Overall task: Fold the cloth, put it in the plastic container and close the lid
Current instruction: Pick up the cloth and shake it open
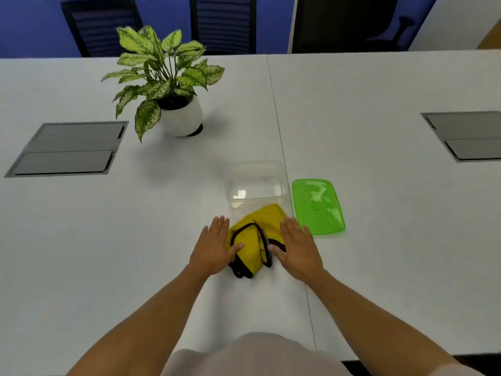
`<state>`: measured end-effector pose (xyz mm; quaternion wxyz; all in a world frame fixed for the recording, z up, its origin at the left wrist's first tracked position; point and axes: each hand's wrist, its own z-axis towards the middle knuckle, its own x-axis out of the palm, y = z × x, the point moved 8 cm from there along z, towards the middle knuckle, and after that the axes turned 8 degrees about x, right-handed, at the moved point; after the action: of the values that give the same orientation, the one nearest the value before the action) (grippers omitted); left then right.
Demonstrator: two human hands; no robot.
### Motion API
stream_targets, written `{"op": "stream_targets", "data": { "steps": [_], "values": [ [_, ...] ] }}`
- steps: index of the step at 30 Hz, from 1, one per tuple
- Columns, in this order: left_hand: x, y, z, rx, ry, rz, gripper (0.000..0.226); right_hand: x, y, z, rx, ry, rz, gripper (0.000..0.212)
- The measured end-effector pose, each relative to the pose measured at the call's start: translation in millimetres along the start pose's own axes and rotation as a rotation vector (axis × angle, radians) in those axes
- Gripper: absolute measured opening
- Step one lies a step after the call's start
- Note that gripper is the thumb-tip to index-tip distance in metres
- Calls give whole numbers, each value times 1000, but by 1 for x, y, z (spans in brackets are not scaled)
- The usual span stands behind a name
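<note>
Yellow cloth (pixel 257 240) with black trim lies bunched on the white table (pixel 135 240), sandwiched between both hands: left hand (pixel 214 246) flat and spread, fingers extended, thumb resting on the cloth's left edge; right hand (pixel 298 248) also flat and spread, thumb touching the cloth's right side, nothing gripped by either. Clear plastic container (pixel 256 184) sits uncovered just beyond the fingertips, its near edge touching or just beside the cloth's far end. Green lid (pixel 317 206) lies flat just beyond and outboard of the right hand, beside the container; potted plant (pixel 168 80) well beyond the left hand.
</note>
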<state>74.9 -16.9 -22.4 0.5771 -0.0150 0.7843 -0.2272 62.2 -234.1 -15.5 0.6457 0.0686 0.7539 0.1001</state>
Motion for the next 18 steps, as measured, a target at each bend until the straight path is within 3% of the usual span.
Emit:
{"op": "stream_targets", "data": {
  "steps": [5, 7, 10, 13, 18],
  "values": [
    [22, -12, -9, -83, -7, -465, 70, 23, 16, -14, -27, 91, 52, 68],
    [24, -10, -8, -140, -54, -580, 53, 26, 19, -15, -18, 104, 78, 60],
    [17, -10, -5, -159, -133, -577, 13, 29, 22, -14, 20, 100, 83, 40],
    [2, -17, -2, -85, -180, -608, 7, 21, 19, -13, 101, 32, 176, 23],
    [-61, -11, 2, -11, -439, -607, 5, -13, 10, -1, 136, -114, 423, 22]
  ]
}}
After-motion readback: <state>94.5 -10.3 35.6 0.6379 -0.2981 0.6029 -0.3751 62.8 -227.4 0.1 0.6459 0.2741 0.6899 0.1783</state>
